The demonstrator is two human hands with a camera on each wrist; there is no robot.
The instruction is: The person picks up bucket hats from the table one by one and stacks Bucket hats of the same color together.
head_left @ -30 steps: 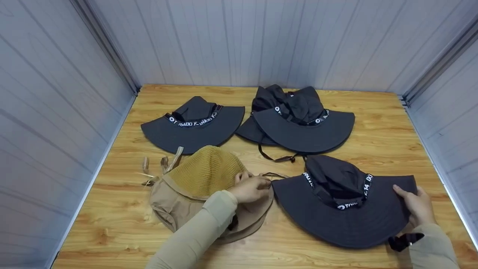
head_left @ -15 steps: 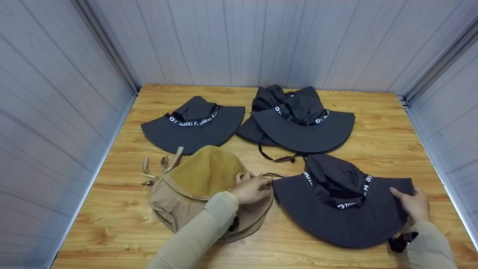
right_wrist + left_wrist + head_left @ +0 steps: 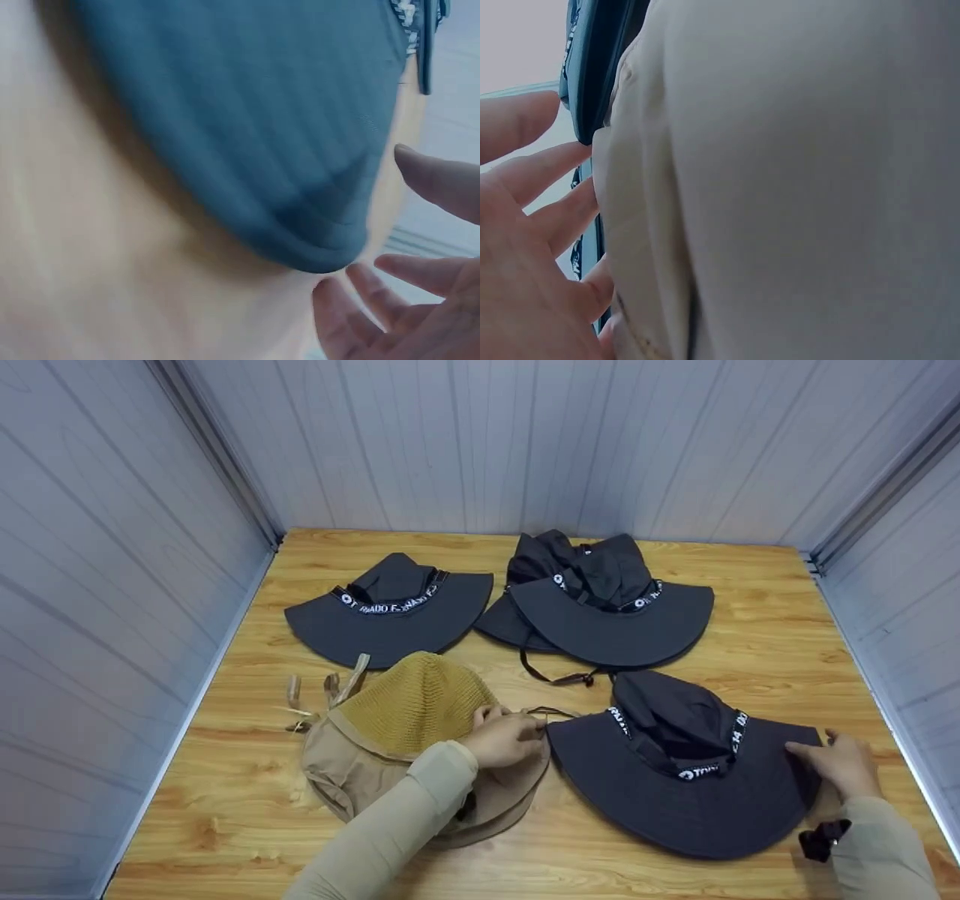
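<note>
A dark wide-brimmed sun hat [image 3: 690,802] lies at the front right, a lettered band round its crown. My left hand [image 3: 506,741] is over the right side of a tan sun hat with a mustard knit crown [image 3: 416,705], beside the dark brim's left corner. In the left wrist view, its fingers extend to the tan brim [image 3: 641,225], the thumb apart from them. My right hand [image 3: 844,765] is at the dark hat's right corner. The right wrist view has its thumb raised away from the brim [image 3: 300,187] and its fingertips right at the brim's edge.
Another dark hat [image 3: 390,630] lies at the back left. Two more dark hats overlap at the back right, the upper one [image 3: 622,634] in front, with a chin cord [image 3: 555,679] trailing forward. Pale panel walls [image 3: 480,442] enclose the wooden table [image 3: 202,825] on three sides.
My right hand held the dark brim's right corner and moved slightly left with it; now its thumb has lifted off and the hand has shifted right. The left hand has hardly moved.
</note>
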